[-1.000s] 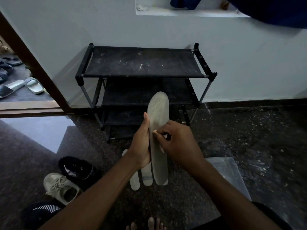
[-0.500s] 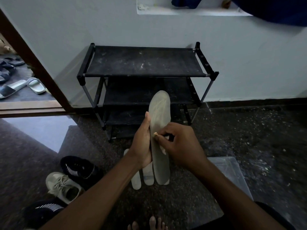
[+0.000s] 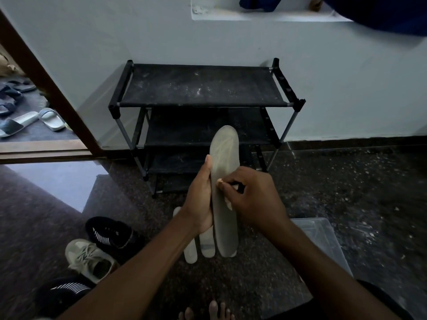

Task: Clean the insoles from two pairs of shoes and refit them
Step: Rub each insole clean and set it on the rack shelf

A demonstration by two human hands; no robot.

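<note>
The left hand (image 3: 199, 199) has its grip closed along the left edge of a grey insole (image 3: 225, 181), holding it upright in front of the shoe rack (image 3: 203, 88). The right hand (image 3: 251, 199) is pinched tight around something small and pale, pressed against the insole's face; what it is, I cannot tell. Below the hands, more insoles (image 3: 207, 247) lie side by side on the floor. To the near left sit a grey sneaker (image 3: 89, 259) and black sneakers (image 3: 111, 234), seemingly without insoles. Cleaning looks underway; refitting has not begun, I judge.
</note>
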